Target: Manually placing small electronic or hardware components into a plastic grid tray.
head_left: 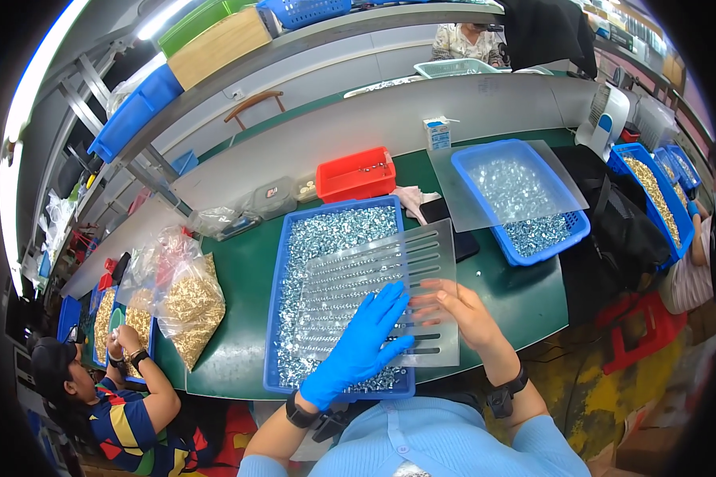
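A clear slotted plate (444, 257) lies tilted across a blue tray (272, 318) full of small shiny metal parts (326, 226). Rows of these parts line the plate's slots on its left; the slots toward its right edge look bare. My left hand (358, 342), in a blue glove, is stretched over the plate's lower middle with its fingers extended, and it grips nothing. Bare, my right hand (465, 314) is at the plate's right edge. Its thumb is above and its fingers seem to show through from underneath, so it appears to hold the plate.
Behind the tray stands a red bin (356, 176). A second blue basket (521, 250) of metal parts sits at right, partly covered by a clear sheet (453, 191). To the left is a bag of gold-coloured parts (191, 306). A co-worker (127, 397) sits at far left.
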{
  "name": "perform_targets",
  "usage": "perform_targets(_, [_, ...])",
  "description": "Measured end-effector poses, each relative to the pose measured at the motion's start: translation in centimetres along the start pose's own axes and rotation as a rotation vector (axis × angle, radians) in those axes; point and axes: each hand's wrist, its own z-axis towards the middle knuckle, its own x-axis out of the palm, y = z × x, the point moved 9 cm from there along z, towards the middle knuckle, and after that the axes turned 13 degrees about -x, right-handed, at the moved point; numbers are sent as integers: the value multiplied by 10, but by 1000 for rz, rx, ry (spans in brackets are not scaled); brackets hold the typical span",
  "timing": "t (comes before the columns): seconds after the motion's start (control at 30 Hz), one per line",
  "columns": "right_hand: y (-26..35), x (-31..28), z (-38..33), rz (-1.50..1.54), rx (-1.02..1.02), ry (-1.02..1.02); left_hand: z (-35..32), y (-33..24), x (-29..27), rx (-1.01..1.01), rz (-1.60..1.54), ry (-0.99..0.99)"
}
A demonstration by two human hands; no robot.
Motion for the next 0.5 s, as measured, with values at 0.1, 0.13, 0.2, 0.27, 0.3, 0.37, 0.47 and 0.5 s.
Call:
perform_targets(0.1, [2, -3, -2, 1, -1, -7, -19, 3, 10, 3, 25, 61])
perform_targets(0.13, [3, -2, -1, 1, -4, -2, -32, 11, 10, -39, 35, 76])
perform_targets(0.2, [3, -4, -2, -5, -10, -32, -46, 19, 10, -57, 34, 116])
perform_targets(0.27, [-1, -2, 2, 50, -4, -33, -49, 19, -3, -119, -3, 40])
perform_targets(0.3, [-5, 1, 2, 79, 1, -31, -48, 20, -7, -156, -22, 2])
perform_targets(0.37, [-8, 2, -1, 116, -16, -76, -37, 7, 7, -102, 69, 12])
perform_targets(0.47, [-8, 1, -3, 205, -51, -97, -27, -6, 17, -29, 277, -25])
perform_targets(0.5, [-9, 0, -4, 251, -54, -61, -27, -3, 14, -15, 256, -114])
